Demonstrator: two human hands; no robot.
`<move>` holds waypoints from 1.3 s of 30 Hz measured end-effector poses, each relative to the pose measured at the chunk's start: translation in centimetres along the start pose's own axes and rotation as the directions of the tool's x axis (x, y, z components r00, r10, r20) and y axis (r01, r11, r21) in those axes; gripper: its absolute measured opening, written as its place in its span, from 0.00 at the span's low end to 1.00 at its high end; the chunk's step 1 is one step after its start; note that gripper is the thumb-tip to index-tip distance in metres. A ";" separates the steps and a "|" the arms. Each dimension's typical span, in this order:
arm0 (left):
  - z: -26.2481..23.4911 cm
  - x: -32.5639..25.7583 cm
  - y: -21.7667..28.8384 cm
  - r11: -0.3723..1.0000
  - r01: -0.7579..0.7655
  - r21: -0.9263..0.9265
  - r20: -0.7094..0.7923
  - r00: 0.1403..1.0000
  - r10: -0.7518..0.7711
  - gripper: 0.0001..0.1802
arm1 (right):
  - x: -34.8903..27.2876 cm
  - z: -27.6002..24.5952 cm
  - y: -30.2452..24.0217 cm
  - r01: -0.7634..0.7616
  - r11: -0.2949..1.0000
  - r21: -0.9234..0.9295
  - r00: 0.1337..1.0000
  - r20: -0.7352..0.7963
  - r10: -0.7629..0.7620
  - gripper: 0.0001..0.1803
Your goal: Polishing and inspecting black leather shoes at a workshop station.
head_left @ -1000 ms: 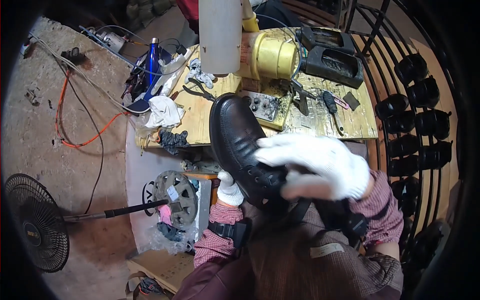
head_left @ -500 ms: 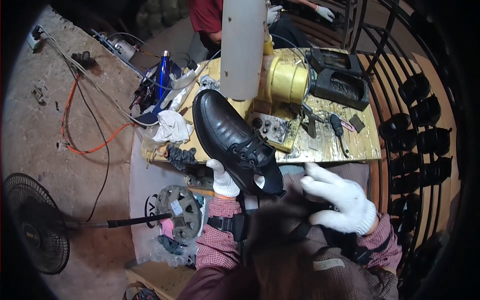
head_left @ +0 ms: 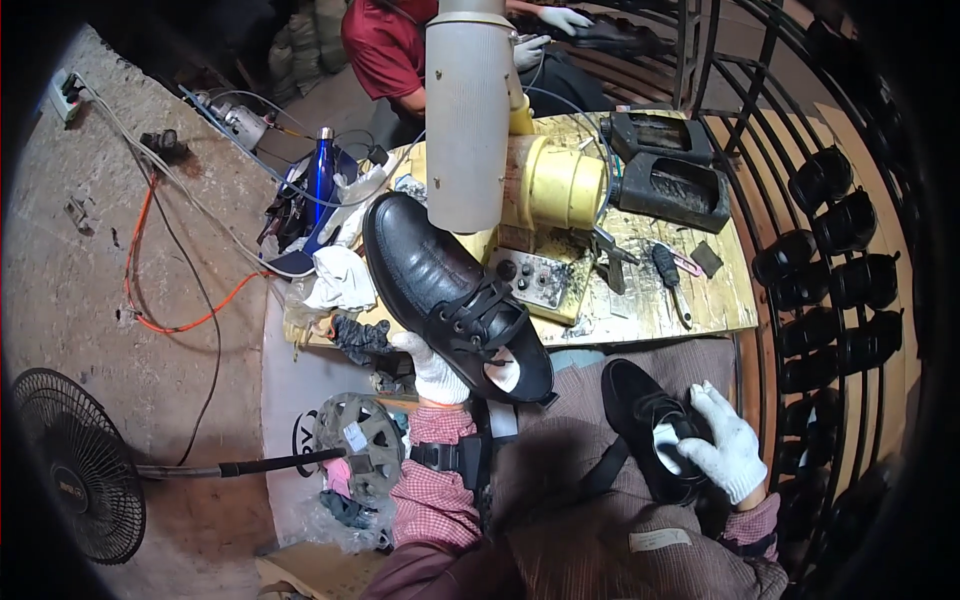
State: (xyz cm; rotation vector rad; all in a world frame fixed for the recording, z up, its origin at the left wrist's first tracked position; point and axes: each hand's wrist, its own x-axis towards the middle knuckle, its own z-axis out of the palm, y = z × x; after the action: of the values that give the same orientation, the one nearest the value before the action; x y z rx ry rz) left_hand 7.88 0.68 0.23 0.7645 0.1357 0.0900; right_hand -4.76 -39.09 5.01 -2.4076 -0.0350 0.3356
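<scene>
My left hand, in a white knit glove, holds a black leather lace-up shoe from below and behind. Its toe points up and to the left, and most of my fingers are hidden under it. A second black lace-up shoe rests on the brown striped apron over my lap, its pale insole showing. Beside that shoe is my gloved right hand, fingers stretched out and thumb at the edge of the shoe's opening.
Ahead stands a worktable with a yellow machine, a control box, black moulded blocks and a screwdriver-like tool. Racks of black shoes line the right. A fan is at left; another person sits opposite.
My right hand has moved down and to the right, and the second shoe now shows on my lap. The shoe in my left hand has shifted slightly left and down.
</scene>
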 end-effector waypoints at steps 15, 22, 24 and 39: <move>3.9 1.0 0.1 0.983 0.107 0.149 -0.113 0.989 -0.090 0.53 | 1.4 -0.1 1.7 -0.078 0.997 -0.025 0.987 0.142 0.081 0.41; 3.2 0.9 2.6 1.000 0.017 -0.019 -0.269 0.963 -0.021 0.46 | 1.8 0.3 2.2 -0.097 0.995 0.010 0.982 0.165 0.094 0.40; 3.0 0.7 2.8 0.996 0.010 -0.092 -0.209 0.977 -0.030 0.47 | 2.1 0.3 2.0 -0.081 0.997 0.014 0.980 0.183 0.077 0.40; -1.4 0.9 -1.3 0.951 -0.027 -0.307 -0.058 0.998 0.009 0.52 | 1.9 1.3 2.8 -0.106 0.986 0.130 0.984 0.156 0.085 0.40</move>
State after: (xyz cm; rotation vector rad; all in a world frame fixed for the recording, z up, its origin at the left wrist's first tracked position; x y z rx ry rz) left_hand 8.60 0.86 -1.76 0.4514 0.1635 0.1464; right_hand -3.44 -40.12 1.80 -2.2470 0.0354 0.5464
